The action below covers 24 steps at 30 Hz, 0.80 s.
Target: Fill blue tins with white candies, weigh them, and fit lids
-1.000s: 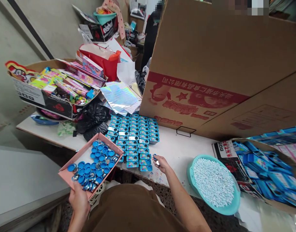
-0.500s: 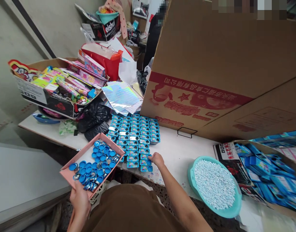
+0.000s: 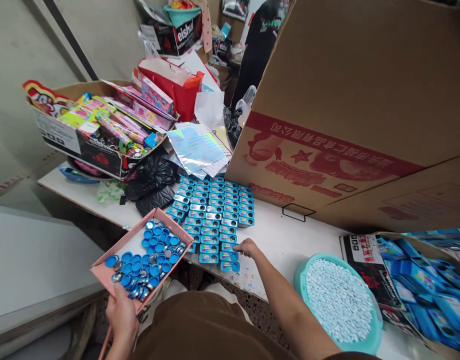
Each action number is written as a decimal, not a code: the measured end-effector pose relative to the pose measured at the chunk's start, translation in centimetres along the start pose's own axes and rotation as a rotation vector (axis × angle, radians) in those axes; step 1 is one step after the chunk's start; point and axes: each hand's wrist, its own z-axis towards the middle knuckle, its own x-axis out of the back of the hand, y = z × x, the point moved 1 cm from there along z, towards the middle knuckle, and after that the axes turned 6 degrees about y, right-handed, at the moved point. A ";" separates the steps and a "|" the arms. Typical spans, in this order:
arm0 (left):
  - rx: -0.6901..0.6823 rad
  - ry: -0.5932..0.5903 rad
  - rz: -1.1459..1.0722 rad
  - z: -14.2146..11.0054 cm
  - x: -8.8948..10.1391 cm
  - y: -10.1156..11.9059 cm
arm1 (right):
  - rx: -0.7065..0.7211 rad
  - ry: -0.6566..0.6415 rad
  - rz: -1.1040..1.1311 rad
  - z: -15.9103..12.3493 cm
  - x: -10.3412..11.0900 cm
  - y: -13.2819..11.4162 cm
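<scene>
1. Pale walls and cluttered shelving lie beyond your white worktop (image 3: 290,245); farther back you can see a person in dark clothing (image 3: 256,50), partly hidden by a large cardboard box (image 3: 346,100) with red print.
2. Your left hand (image 3: 122,316) has its grip closed on the near wall of a pink tray (image 3: 103,276), thumb inside, holding it tilted at the worktop's near edge.
3. Inside that tray sit your blue caps (image 3: 135,266), loosely piled — some show silvery faces.
4. Blue packs (image 3: 209,247) stand in close columns on the worktop in front of you, several with a dark round hole visible on top.
5. Your right hand (image 3: 248,248) reaches in from the right, its fingertips at a pack towards the near end of a column; you cannot tell from this view whether its grip pinches anything.
6. To your right, a turquoise basin (image 3: 301,282) holds pale pellets (image 3: 338,300), with a black-sided carton (image 3: 367,272) of more blue packs just beyond.
7. On your left you have black bags (image 3: 151,175), shiny sheets (image 3: 194,145) and a carton (image 3: 65,135) heaped with colourful packaging.
</scene>
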 end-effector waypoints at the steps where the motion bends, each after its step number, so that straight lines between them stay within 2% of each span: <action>1: 0.007 0.003 0.002 0.0 0.0 0.0 | 0.015 0.016 0.024 -0.1 -0.1 0.1; 7: 0.024 -0.032 -0.034 0.1 -0.3 0.0 | 0.090 0.182 0.207 -2.4 -1.5 1.6; 10: 0.023 -0.048 -0.042 -0.2 -0.7 0.2 | 0.018 0.116 0.577 -3.7 -1.3 2.6; 13: 0.003 -0.056 -0.039 -1.0 -1.2 0.8 | -0.025 0.025 0.916 -4.3 -0.2 2.9; 18: -0.041 -0.074 0.016 -2.3 -1.8 1.5 | 0.065 0.009 0.977 -4.1 1.2 1.8; 24: -0.072 -0.125 -0.062 -2.3 -2.1 0.8 | 0.144 0.073 0.876 -3.0 0.6 0.3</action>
